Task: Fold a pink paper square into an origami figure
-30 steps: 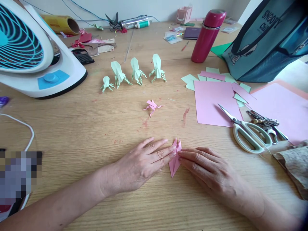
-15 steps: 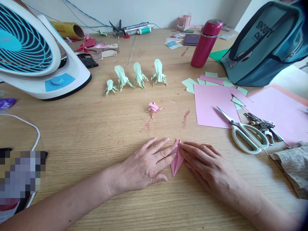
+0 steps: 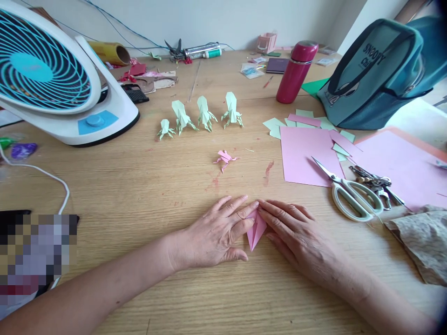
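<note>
A small folded pink paper lies flat on the wooden table, its point toward me. My left hand rests on its left side, fingers stretched out and pressing it down. My right hand lies flat on its right side, fingertips meeting the left ones over the paper's top. A finished pink origami figure sits just beyond, and several pale green origami figures stand in a row further back.
A white and teal fan stands at the left with its white cable. Pink sheets, scissors and keys lie to the right. A red flask and a teal bag stand behind.
Both hands have closed in over the top of the pink paper, covering its upper tips. The view has tilted slightly, so everything sits a little lower.
</note>
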`<action>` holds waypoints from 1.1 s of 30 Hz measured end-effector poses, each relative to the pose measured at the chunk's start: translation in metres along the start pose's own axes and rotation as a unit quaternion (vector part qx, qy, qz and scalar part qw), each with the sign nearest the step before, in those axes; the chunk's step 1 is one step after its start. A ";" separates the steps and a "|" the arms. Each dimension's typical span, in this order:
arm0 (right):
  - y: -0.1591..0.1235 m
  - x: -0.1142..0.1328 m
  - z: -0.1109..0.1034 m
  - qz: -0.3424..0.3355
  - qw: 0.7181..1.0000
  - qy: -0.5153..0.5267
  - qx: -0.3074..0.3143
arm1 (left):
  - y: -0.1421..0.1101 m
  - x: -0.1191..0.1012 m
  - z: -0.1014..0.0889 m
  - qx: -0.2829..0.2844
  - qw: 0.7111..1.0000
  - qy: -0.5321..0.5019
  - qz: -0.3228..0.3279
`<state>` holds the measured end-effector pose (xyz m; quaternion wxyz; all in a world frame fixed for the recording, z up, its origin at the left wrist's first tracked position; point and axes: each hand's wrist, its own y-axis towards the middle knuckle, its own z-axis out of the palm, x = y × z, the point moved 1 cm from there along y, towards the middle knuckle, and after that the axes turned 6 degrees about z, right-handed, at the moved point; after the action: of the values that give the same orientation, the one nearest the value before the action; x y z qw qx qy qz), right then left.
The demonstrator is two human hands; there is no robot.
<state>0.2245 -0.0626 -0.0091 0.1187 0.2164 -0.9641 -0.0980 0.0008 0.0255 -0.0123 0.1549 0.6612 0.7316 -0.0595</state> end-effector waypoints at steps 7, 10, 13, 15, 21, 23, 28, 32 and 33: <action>-0.006 -0.006 -0.001 -0.005 0.999 0.045 0.022 | -0.002 0.002 -0.003 0.037 0.999 0.006 0.017; -0.006 -0.008 -0.002 -0.016 0.999 0.047 0.023 | -0.002 0.002 -0.005 0.057 0.998 0.022 0.016; -0.005 -0.008 -0.004 -0.023 0.999 0.040 0.020 | -0.001 0.001 -0.007 0.060 0.998 0.031 0.020; -0.004 -0.007 -0.005 -0.023 0.999 0.040 0.022 | -0.002 0.000 -0.007 0.064 0.997 0.032 0.021; -0.005 -0.008 -0.008 -0.020 0.998 0.051 0.030 | -0.001 -0.001 -0.007 0.079 0.996 0.038 0.010; -0.006 -0.009 -0.006 -0.031 0.998 0.038 0.028 | 0.000 -0.002 -0.008 0.075 0.997 0.035 0.005; -0.010 -0.007 0.000 -0.042 0.999 -0.005 0.022 | 0.001 -0.006 -0.010 0.080 0.996 0.042 -0.007; -0.011 -0.004 0.000 -0.049 0.999 -0.016 0.001 | 0.002 -0.009 -0.009 0.103 0.993 0.052 -0.014; -0.011 -0.003 -0.001 -0.055 0.998 -0.015 -0.006 | 0.002 -0.009 -0.009 0.106 0.993 0.052 -0.016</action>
<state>0.2316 -0.0714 -0.0110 0.0998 0.2667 -0.9519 -0.1134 0.0021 0.0199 -0.0008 0.0448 0.6641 0.7389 -0.1048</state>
